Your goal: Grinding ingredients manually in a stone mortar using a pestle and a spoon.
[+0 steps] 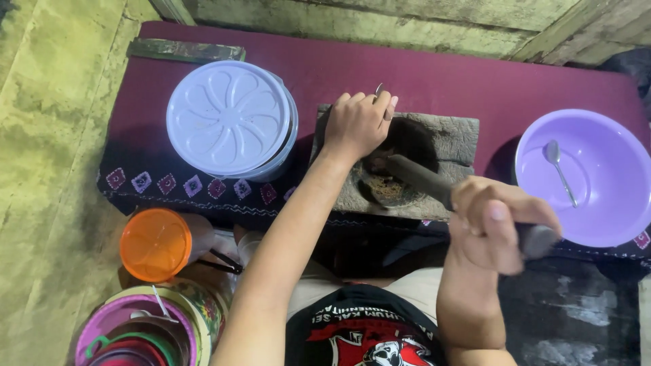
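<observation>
In the middle of the maroon cloth [475, 81], the stone mortar [447, 139] sits square in front of you, its dark hollow holding a brownish, coarse mash that looks only partly ground. Your right hand [491, 227] is closed tight around the thick end of the grey stone pestle [424, 177], whose tip rests slanted in the hollow, so I judge that you are in the grinding step. Your left hand [358, 123] braces the mortar's far rim, fingers curled around a thin metal utensil whose end shows just above the knuckles. The next stroke calls for firm downward pressure and a steady block. To your right stands a lilac basin [610, 203] with a spoon [560, 169] inside; to your left a lidded white container [230, 118], and nearer you an orange-lidded jar [156, 244].
</observation>
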